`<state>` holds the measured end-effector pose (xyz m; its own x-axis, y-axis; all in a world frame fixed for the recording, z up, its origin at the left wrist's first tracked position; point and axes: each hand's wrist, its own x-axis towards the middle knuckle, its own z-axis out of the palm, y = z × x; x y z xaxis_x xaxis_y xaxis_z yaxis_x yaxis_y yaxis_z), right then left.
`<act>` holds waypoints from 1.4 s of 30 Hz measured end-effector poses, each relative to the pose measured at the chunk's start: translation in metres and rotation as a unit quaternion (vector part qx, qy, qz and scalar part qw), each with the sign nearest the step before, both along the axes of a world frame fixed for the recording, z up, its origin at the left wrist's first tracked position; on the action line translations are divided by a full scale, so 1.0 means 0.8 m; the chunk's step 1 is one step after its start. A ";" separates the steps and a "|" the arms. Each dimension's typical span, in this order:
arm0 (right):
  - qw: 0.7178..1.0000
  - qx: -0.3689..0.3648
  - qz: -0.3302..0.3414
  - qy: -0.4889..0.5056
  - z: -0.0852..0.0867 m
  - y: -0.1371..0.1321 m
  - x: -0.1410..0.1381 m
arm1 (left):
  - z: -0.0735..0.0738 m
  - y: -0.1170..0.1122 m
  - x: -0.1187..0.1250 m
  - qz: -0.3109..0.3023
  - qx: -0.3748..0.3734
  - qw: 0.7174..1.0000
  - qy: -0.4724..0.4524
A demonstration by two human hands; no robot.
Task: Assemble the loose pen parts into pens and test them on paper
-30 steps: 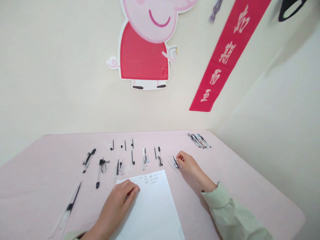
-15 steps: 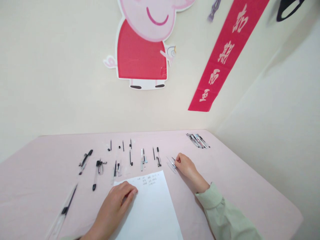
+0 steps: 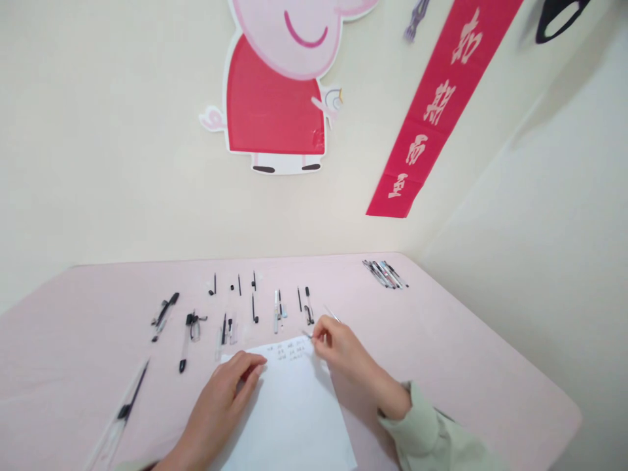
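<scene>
Bench [image 3: 441,340] has three black pens [image 3: 184,343] far left. Left hand [image 3: 226,399] rests flat on one paper sheet [image 3: 294,418], fingers stretched out, gripping nothing. Right hand [image 3: 343,350] fingers pinch one thin pen piece [image 3: 308,334] at the sheet's top edge.

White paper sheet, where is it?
Head view: the white sheet of paper lies bottom centre on the pink table, the left hand on its left edge, the right hand pinching a thin pen part at its far edge.
</scene>
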<state>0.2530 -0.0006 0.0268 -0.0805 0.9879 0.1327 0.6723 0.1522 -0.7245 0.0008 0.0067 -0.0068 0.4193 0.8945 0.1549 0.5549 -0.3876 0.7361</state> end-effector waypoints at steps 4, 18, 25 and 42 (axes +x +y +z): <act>0.986 -0.009 0.078 -0.148 -0.016 -0.034 -0.066 | -0.010 0.003 -0.001 0.011 -0.010 1.000 -0.016; 0.968 0.019 -0.172 -0.181 -0.024 0.020 0.070 | 0.001 -0.001 -0.001 -0.009 -0.014 1.000 0.012; 0.964 0.025 -0.184 -0.189 -0.025 0.024 0.061 | -0.002 0.002 0.000 -0.014 -0.005 1.000 0.015; 0.959 0.206 -0.196 -0.001 0.000 0.026 0.066 | -0.001 0.002 -0.001 -0.015 0.019 1.000 0.012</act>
<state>0.3054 0.0202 0.0266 0.2854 0.8065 0.5178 0.7377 0.1600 -0.6559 -0.0001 0.0082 -0.0079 0.4499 0.8750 0.1786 0.5603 -0.4323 0.7065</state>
